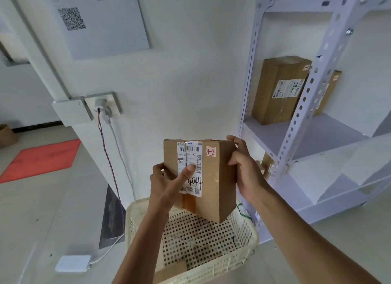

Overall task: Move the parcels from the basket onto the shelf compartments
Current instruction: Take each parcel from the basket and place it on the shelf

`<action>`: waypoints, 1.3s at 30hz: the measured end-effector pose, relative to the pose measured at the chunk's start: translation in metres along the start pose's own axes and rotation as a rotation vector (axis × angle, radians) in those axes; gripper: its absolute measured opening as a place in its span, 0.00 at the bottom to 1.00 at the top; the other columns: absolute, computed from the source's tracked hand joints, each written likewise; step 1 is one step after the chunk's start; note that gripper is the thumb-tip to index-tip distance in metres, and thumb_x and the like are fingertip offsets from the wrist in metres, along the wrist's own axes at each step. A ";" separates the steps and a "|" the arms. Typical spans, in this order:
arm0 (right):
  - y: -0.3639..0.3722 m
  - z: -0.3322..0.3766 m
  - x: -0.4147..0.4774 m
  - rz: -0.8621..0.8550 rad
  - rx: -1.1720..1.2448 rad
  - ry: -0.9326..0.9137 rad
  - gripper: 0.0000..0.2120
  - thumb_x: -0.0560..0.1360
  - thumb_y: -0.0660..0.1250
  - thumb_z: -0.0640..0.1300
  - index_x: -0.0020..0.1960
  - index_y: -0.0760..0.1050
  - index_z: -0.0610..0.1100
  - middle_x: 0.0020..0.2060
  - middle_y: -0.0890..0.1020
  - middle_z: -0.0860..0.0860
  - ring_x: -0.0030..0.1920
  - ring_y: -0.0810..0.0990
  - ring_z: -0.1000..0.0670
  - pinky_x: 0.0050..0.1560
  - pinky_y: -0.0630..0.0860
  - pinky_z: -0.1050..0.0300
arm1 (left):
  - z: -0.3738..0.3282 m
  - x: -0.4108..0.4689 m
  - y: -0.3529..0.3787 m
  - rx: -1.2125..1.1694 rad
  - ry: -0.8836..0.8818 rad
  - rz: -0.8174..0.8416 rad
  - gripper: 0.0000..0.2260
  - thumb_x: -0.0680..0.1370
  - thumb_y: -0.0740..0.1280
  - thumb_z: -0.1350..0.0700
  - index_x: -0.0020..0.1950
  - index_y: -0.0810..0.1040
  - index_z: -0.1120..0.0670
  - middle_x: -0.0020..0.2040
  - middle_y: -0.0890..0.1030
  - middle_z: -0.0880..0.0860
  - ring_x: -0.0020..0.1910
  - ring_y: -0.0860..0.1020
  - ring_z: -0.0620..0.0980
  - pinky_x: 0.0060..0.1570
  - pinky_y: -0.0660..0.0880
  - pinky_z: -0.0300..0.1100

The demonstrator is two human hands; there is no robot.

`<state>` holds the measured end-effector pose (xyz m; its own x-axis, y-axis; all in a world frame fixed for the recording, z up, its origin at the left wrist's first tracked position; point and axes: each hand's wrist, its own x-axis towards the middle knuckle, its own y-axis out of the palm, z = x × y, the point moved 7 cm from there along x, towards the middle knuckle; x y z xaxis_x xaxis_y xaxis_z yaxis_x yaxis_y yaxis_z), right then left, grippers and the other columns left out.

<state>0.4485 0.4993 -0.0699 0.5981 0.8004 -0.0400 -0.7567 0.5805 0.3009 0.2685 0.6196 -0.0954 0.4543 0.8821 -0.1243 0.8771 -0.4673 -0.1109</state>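
A brown cardboard parcel point(213, 177) with a white shipping label marked 4044 and a red 1-2 sticker is held up above the cream perforated basket point(239, 254). My left hand point(167, 182) grips its left edge, thumb lying across the label. My right hand point(243, 167) grips its upper right corner and side. The white metal shelf point(296, 133) stands to the right. On its middle compartment stand two brown parcels, a large one point(277, 91) and one behind the post point(328, 93). A piece of cardboard point(169, 272) shows in the basket's bottom.
A white wall with a socket point(105, 105) and hanging cables is behind the basket. A white adapter point(73, 262) lies on the floor at left. A red mat point(42, 158) lies further left. Another parcel point(267, 163) shows on the lower shelf.
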 end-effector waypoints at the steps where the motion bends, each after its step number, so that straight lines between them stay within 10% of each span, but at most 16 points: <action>1: 0.002 0.000 -0.001 -0.009 -0.009 -0.005 0.27 0.65 0.61 0.42 0.63 0.74 0.56 0.49 0.81 0.48 0.53 0.77 0.47 0.51 0.70 0.48 | -0.001 -0.001 -0.004 0.002 0.000 -0.005 0.43 0.62 0.80 0.32 0.69 0.69 0.51 0.56 0.80 0.45 0.53 0.83 0.46 0.45 0.80 0.42; 9: 0.015 0.005 -0.006 -0.080 0.023 -0.072 0.22 0.70 0.65 0.45 0.63 0.72 0.55 0.56 0.85 0.53 0.51 0.80 0.52 0.52 0.71 0.51 | 0.001 -0.004 -0.037 -0.124 0.075 0.003 0.35 0.61 0.79 0.25 0.62 0.73 0.36 0.59 0.85 0.51 0.58 0.86 0.53 0.59 0.83 0.63; 14: 0.019 0.007 -0.016 -0.140 0.003 -0.108 0.09 0.80 0.70 0.46 0.58 0.73 0.50 0.55 0.83 0.51 0.48 0.83 0.57 0.47 0.73 0.54 | -0.006 -0.012 -0.039 -0.266 0.079 0.043 0.27 0.78 0.67 0.33 0.72 0.69 0.45 0.63 0.80 0.49 0.60 0.82 0.48 0.44 0.85 0.41; 17: 0.020 0.010 -0.024 -0.158 -0.055 -0.116 0.02 0.84 0.66 0.45 0.55 0.76 0.49 0.50 0.85 0.53 0.46 0.85 0.58 0.48 0.74 0.57 | -0.009 -0.014 -0.038 -0.304 0.092 0.090 0.27 0.78 0.63 0.33 0.71 0.72 0.46 0.64 0.82 0.48 0.65 0.80 0.49 0.52 0.80 0.41; 27: -0.006 0.007 -0.051 -0.363 -0.141 -0.049 0.14 0.86 0.59 0.53 0.56 0.82 0.50 0.56 0.86 0.51 0.60 0.83 0.49 0.52 0.76 0.53 | -0.011 -0.027 -0.011 -0.309 0.115 0.217 0.33 0.74 0.60 0.24 0.77 0.72 0.34 0.75 0.76 0.43 0.75 0.74 0.50 0.75 0.70 0.63; 32: -0.029 0.003 -0.061 -0.364 -0.050 0.023 0.27 0.86 0.47 0.64 0.62 0.82 0.56 0.53 0.88 0.56 0.51 0.86 0.60 0.40 0.80 0.64 | -0.027 -0.045 0.022 -0.259 0.212 0.332 0.27 0.81 0.54 0.32 0.79 0.69 0.33 0.75 0.75 0.36 0.76 0.72 0.43 0.76 0.69 0.56; 39: -0.074 0.018 -0.075 -0.378 -0.053 0.019 0.29 0.84 0.43 0.69 0.57 0.82 0.61 0.50 0.89 0.56 0.52 0.88 0.56 0.49 0.81 0.56 | -0.031 -0.064 0.071 -0.208 0.268 0.397 0.29 0.82 0.50 0.32 0.84 0.60 0.35 0.82 0.67 0.39 0.81 0.66 0.45 0.80 0.63 0.63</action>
<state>0.4646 0.3940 -0.0722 0.8329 0.5308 -0.1569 -0.4964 0.8417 0.2122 0.3065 0.5320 -0.0644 0.7583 0.6361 0.1427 0.6293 -0.7714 0.0946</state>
